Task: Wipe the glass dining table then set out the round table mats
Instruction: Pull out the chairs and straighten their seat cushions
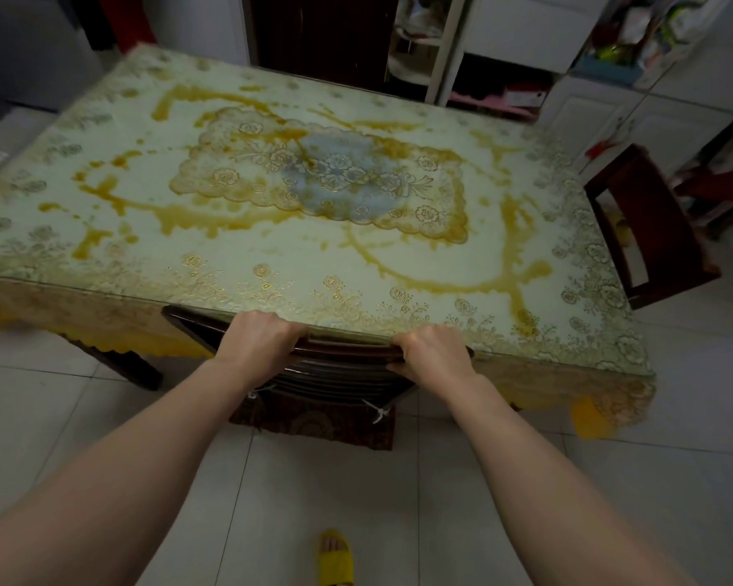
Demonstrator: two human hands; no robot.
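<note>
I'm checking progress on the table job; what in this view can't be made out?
- Chair seat and legs: head view, hidden under the table.
- Fingertips of left hand and right hand: curled behind the chair's top rail.
- Shelf items: blurred.
- Cloth, round mats: none visible.

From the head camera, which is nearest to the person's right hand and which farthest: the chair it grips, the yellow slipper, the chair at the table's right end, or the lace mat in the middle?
From the right hand:
1. Gripped chair, under the hand at the table's near edge.
2. Lace mat, at the table's centre, ahead and left.
3. Yellow slipper, on the floor below.
4. Side chair, at the table's right end.
The slipper and the lace mat are too close to call.
</note>
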